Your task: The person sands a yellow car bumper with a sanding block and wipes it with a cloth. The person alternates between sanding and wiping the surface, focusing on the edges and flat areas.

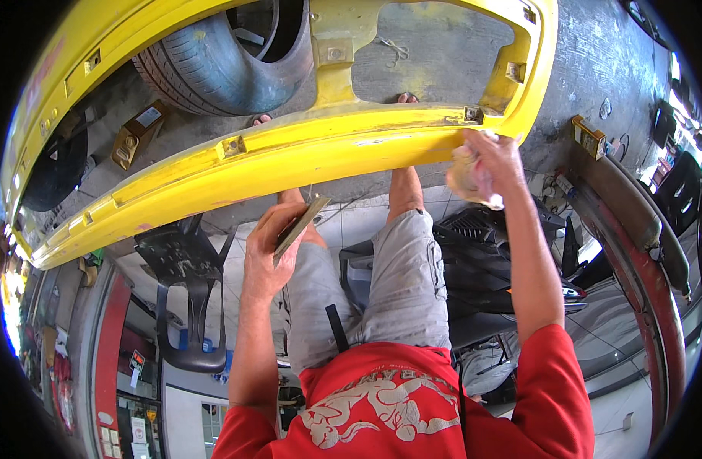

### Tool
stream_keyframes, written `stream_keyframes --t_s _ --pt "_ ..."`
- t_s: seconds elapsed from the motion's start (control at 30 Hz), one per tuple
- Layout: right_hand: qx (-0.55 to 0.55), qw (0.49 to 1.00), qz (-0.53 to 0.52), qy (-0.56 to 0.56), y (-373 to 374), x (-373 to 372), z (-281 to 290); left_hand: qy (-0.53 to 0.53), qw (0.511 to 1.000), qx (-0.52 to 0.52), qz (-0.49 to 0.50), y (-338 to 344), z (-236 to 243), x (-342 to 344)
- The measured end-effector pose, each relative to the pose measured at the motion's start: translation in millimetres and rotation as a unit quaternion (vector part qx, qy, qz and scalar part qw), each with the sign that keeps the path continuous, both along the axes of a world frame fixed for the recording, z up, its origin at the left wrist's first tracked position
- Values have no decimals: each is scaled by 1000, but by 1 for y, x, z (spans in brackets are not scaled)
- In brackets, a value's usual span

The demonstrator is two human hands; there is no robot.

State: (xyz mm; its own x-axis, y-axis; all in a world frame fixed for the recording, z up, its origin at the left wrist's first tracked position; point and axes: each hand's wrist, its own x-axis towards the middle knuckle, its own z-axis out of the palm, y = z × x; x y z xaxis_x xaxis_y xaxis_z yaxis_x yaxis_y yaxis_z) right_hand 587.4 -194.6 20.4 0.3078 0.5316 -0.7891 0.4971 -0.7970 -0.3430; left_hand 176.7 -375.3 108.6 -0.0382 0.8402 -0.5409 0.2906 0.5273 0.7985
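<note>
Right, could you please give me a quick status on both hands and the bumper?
Left hand grips flat scraper. Right hand presses rag on yellow bumper. Tyre beyond, nothing blocking.

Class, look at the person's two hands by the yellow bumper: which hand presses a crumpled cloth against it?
The right hand: it presses a pale crumpled cloth against the yellow bumper's edge. The left hand holds a flat sanding block below the bumper instead.
</note>
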Motion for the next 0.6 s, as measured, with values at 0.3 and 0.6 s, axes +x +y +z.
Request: stream_keyframes --t_s 0.3,0.6 --pt "-20 961 252 -109 87 88 8 -2 1000 11 -15 1 -9 9" --pt "-67 925 363 -92 121 70 21 7 1000 6 -24 5 -10 12"
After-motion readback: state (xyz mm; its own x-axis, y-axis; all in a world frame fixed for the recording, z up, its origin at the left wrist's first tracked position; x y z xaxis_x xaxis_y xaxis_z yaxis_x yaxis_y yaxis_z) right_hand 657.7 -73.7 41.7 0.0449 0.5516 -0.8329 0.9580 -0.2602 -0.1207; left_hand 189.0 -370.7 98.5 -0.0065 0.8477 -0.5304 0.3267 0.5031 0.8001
